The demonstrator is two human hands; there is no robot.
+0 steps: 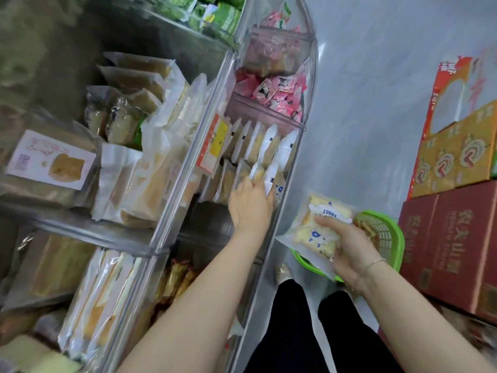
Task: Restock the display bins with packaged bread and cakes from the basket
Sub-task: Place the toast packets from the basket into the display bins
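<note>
Two hands busy: our left hand [251,203] fingers the packets mid-frame, grip unclear; right hand [347,246] pinches a toast pack [320,227]. Part the row, slide it upright.

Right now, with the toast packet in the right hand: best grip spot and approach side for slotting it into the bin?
Grip the toast packet by its near edge, where the right hand already pinches it, coming from the basket side. It is flat and soft; that leaves the far edge free to slide in beside the upright packets, probably.
</note>
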